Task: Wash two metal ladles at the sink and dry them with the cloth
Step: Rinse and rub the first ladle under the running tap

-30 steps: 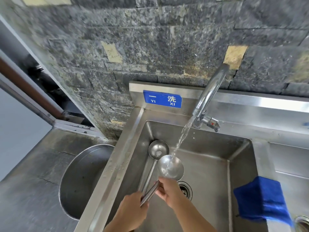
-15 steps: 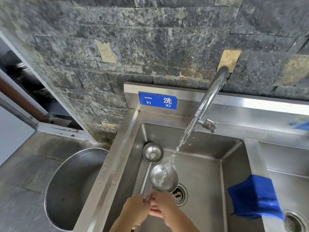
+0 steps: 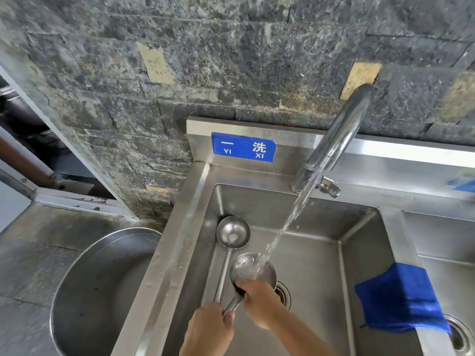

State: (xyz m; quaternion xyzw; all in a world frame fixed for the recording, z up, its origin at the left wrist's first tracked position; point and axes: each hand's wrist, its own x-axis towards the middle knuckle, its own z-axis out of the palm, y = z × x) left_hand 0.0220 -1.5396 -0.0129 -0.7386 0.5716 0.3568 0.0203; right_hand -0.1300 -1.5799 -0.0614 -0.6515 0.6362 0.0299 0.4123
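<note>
Left hand [image 3: 209, 327] clenched; right hand [image 3: 259, 301] seemingly curled.

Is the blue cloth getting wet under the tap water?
No, the blue cloth hangs on the sink divider, away from the water.

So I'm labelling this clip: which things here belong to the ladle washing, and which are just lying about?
Part of the job:
held ladle under the water
second ladle lying in the sink
tap
blue cloth on the divider
left hand, right hand

Lying about:
big metal basin
blue sign

Even daylight, glare on sink rim [image 3: 411, 156] (edges bend, slightly soft).
</note>
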